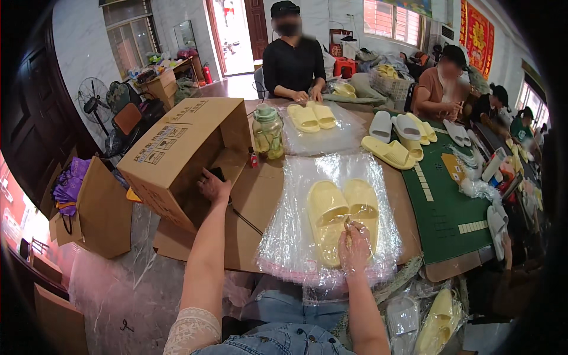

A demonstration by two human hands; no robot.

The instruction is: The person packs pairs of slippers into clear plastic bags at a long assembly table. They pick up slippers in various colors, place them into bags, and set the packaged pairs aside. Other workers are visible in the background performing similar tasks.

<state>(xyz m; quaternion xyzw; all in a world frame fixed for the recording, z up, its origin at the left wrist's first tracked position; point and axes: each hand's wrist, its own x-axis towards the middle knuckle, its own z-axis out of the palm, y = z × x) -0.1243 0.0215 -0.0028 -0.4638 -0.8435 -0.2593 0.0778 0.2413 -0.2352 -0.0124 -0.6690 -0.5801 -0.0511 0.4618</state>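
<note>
A pair of pale yellow slippers (327,204) lies side by side, toes away from me, on a stack of clear plastic bags (296,236). My right hand (356,247) is over the slippers' heel half, its fingers closed at the inner edges where the two meet. Whether a layer of film covers the slippers is hard to tell. To the left, my left hand (214,187) reaches into the opening of a cardboard box (183,127) lying on its side. Its fingers are bent against a small black object (218,173), mostly hidden, with a dark cable (245,221) running close by.
A green-lidded jar (268,133) and a small red bottle (253,158) stand beside the box. Across the table a person handles yellow slippers (310,117) on bags. More slippers (387,152) lie by a green mat (441,210). Bagged slippers (436,319) sit low at right.
</note>
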